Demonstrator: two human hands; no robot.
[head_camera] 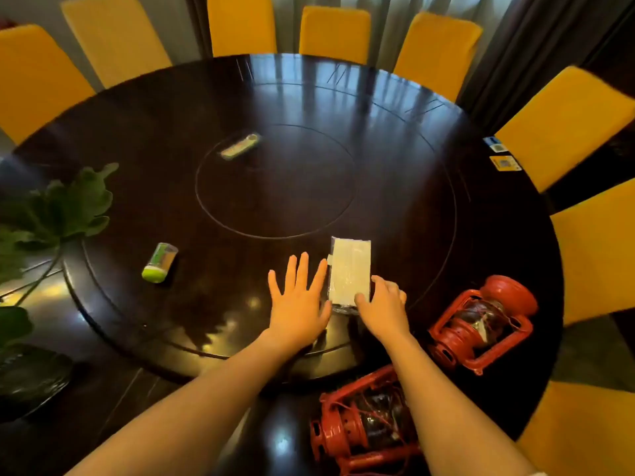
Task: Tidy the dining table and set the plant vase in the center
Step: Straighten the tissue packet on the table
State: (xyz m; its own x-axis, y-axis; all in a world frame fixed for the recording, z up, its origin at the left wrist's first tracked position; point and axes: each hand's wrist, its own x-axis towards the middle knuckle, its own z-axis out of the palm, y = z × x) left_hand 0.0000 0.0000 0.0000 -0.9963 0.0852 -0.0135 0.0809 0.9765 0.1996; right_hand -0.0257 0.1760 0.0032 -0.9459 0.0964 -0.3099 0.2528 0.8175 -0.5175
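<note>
Dark round table point(395, 139) — yellow chairs point(563, 125), curtains point(515, 56)

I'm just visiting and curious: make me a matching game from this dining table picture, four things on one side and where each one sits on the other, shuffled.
Things:
1. white tissue packet in clear plastic
2. small clear container with a lime-green cap
3. red metal lantern with a glass globe
4. green leafy plant

Places:
A. at the table's left edge
B. lying on its side, left of the open left hand
C. tipped over near the table's right edge
D. under the fingers of the right hand

Pairs: 1-D, 2-B, 3-C, 4-A
</note>
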